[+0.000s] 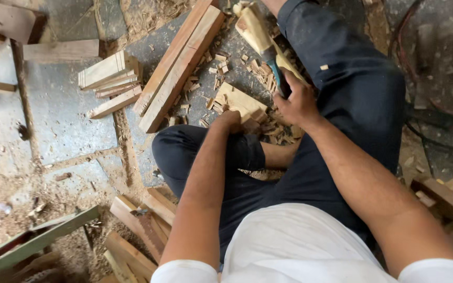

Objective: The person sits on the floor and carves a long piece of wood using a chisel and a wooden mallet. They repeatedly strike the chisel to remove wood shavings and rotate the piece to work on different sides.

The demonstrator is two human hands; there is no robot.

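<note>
A person sits on a dusty grey stone floor point(64, 120), seen from above. The right hand point(297, 102) is closed around the dark handle of a pale wooden-bodied hand tool point(260, 36), possibly an adze, which angles away beyond the knuckles. The left hand point(230, 121) curls, fingers closed, against the near edge of a small rough pale wood block point(239, 102), just left of the right hand. Curled wood chips point(213, 63) litter the floor around both. Beyond the left hand lie two long reddish planks point(179, 65), with open floor further left.
</note>
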